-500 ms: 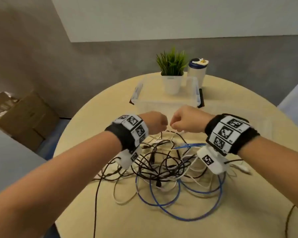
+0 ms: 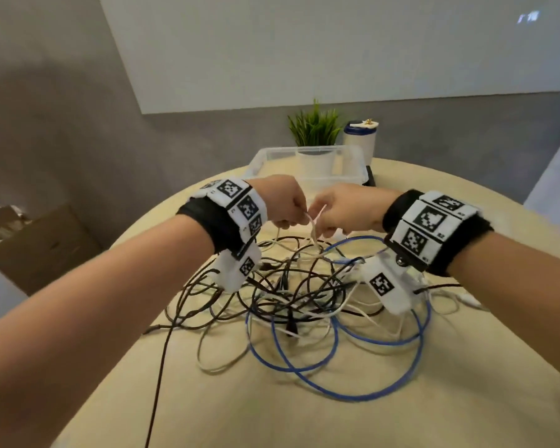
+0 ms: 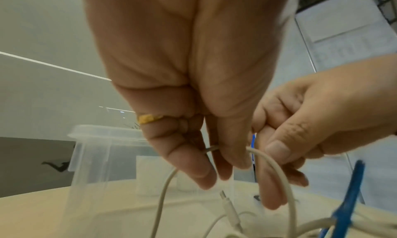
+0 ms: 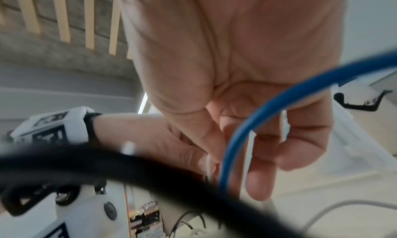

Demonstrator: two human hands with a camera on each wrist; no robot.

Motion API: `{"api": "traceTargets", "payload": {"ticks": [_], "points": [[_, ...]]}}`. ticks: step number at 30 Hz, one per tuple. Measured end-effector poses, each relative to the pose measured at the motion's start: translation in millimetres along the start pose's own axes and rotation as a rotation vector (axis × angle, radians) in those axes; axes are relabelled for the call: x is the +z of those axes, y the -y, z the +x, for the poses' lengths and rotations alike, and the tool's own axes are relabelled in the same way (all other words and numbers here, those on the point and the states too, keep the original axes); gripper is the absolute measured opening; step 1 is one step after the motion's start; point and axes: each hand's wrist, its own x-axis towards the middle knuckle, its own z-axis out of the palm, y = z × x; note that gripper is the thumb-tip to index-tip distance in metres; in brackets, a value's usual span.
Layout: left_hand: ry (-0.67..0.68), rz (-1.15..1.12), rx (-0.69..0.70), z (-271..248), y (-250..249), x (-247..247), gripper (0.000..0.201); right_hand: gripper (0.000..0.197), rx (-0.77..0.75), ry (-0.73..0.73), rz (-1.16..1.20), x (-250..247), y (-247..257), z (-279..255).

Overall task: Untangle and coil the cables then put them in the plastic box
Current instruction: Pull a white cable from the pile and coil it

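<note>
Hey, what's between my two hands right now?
A raised loop of white cable, which both the left hand and the right hand pinch. The head and left wrist views show it.

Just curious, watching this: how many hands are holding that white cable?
2. The left hand pinches the white cable above the tangled pile, and the right hand grips it right beside the left. No other hand is in view.
</note>
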Motion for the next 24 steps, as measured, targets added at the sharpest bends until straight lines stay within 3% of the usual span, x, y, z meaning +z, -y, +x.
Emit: {"api": "traceTargets", "payload": {"ticks": [4, 7, 10, 14, 17, 21, 24], "points": [[-0.162, -0.12, 0.002, -24.3, -7.2, -8.2, 0.022, 0.025, -0.021, -0.065, 0.046, 4.4, 12.1, -25.5], [-0.359, -0.241, 0.046, -41.7, -14.2, -21.5, 0.017, 0.008, -0.083, -0.167, 0.127, 5.4, 18.4, -39.7], [-0.54, -0.317, 0.102, -58.9, -21.1, -29.9, 0.015, 0.015, -0.125, -0.294, 0.157, 2.7, 24.5, -49.3], [-0.686, -0.495, 0.095, -77.5, -26.3, -27.6, 0.013, 0.016, -0.117, -0.358, 0.159, 2.6, 28.7, -58.4], [-0.674, -0.581, 0.059, -83.6, -22.0, -20.4, 0.02, 0.016, -0.135, -0.413, 0.245, 2.4, 28.4, -64.0], [-0.513, -0.561, -0.005, -90.0, -14.0, -3.8, 0.022, 0.019, -0.162, -0.579, 0.374, -3.4, 31.9, -69.6], [-0.43, -0.639, 0.021, -97.5, -14.9, 4.1, 0.026, 0.019, -0.174, -0.569, 0.473, -8.0, 40.4, -72.9]]}}
